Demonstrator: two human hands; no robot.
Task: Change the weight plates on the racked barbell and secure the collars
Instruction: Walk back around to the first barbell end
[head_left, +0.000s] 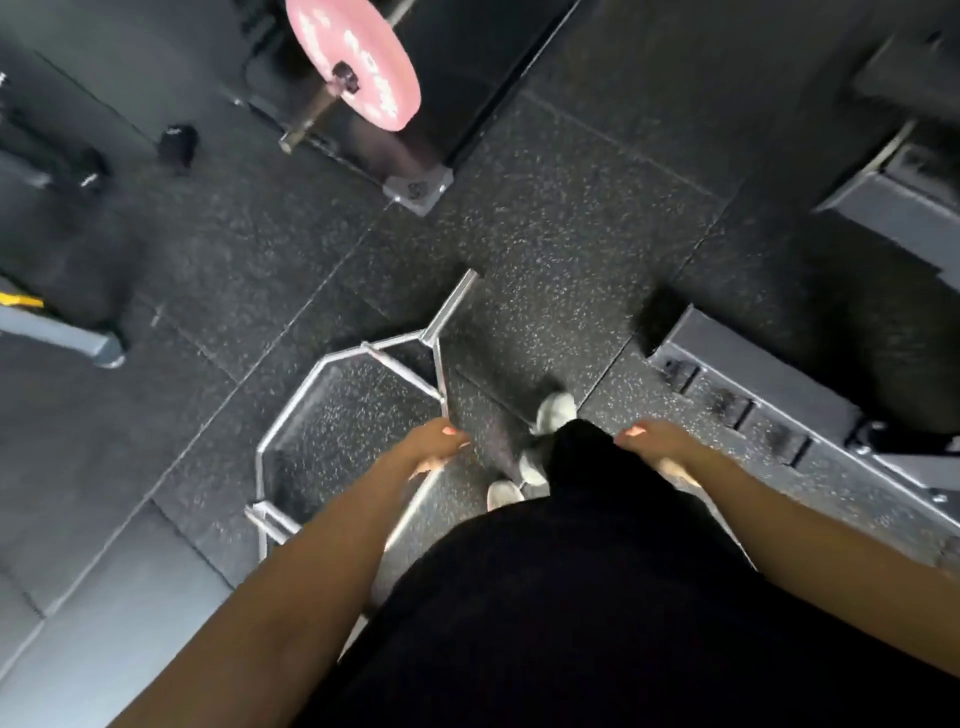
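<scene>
Both hands hang loosely curled and hold nothing, the left hand (434, 448) over a silver hex bar (358, 410) on the floor, the right hand (655, 446) beside the leg, while the pink weight plate (353, 60) sits on the barbell sleeve (311, 111) well ahead.

I see bare forearms, no sleeves. Pale pink nail polish on left hand (434, 448) and right hand (655, 441). Black top and trousers (597, 597), white trainers (555, 411), blurred.
</scene>
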